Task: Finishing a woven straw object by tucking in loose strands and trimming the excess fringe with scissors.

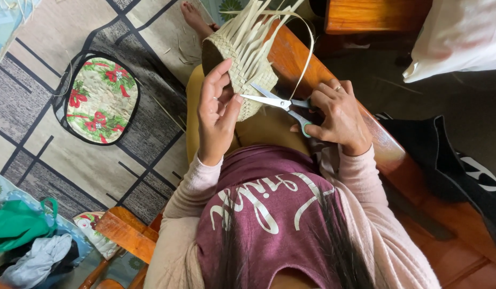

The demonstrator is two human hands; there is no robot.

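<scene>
A small woven straw basket (248, 67) rests on my lap, with several loose pale strips sticking up from its rim toward the top of the view. My left hand (216, 109) grips the basket's near side. My right hand (339, 115) holds a pair of scissors (277, 101) with green-lined handles, fingers through the loops. The blades are parted and point left at the basket's woven edge, close to my left thumb. One long strip (308, 48) arcs from the basket down to my right hand.
A flowered oval cushion (101, 99) lies on the patterned mat at left. A wooden bench edge (397, 155) runs along my right, with dark cloth (456, 166) on it. A green bag (18, 222) and clothes sit at lower left. A bare foot (195, 16) shows at the top.
</scene>
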